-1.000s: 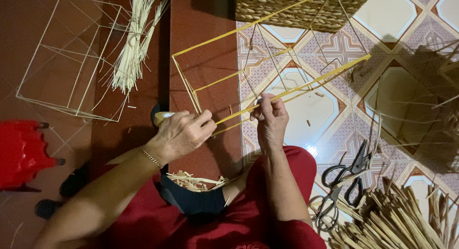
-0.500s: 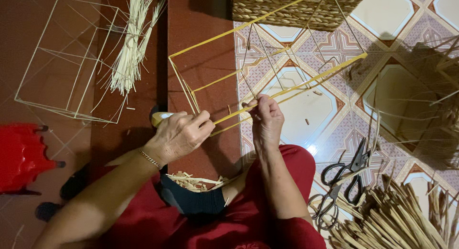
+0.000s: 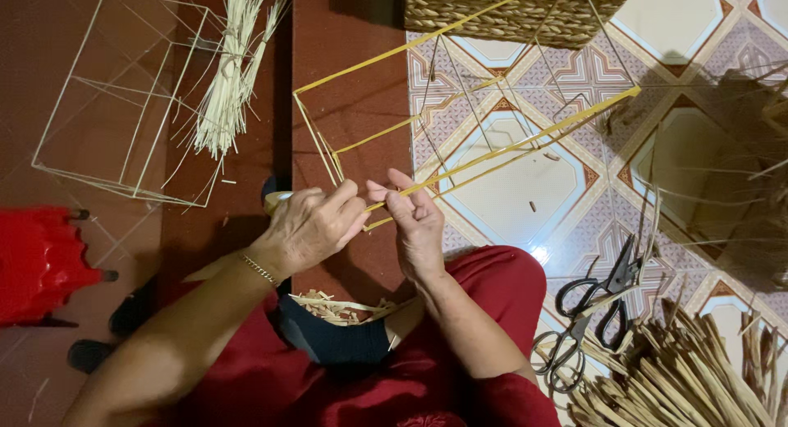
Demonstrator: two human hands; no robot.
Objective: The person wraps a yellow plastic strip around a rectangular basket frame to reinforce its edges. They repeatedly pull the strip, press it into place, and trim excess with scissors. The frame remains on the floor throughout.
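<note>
The floor (image 3: pixel 706 33) carries everything: tiled on my right, dark red on my left. Largest on it is the woven basket (image 3: pixel 517 13) at the far edge, then the bare wire frame (image 3: pixel 123 99) at the far left corner, set aside out of my way beside a bundle of pale straw (image 3: pixel 230 82). A red stool (image 3: pixel 33 263) sits at the left edge. At the near right corner lies a heap of dry strips (image 3: pixel 681 378), with two scissors (image 3: pixel 591 312) just beside it, all within easy reach of my right arm.

The frame (image 3: pixel 460 123) I am working on is wrapped in yellow and tilts up off the floor in front of my knees, so its near corner comes to my fingers. My left hand (image 3: pixel 308 226) is closed around that corner bar to steady it. My right hand (image 3: pixel 414 222) pinches the bar between thumb and fingertips, touching the left. Small offcuts (image 3: pixel 332 305) lie in my lap.
</note>
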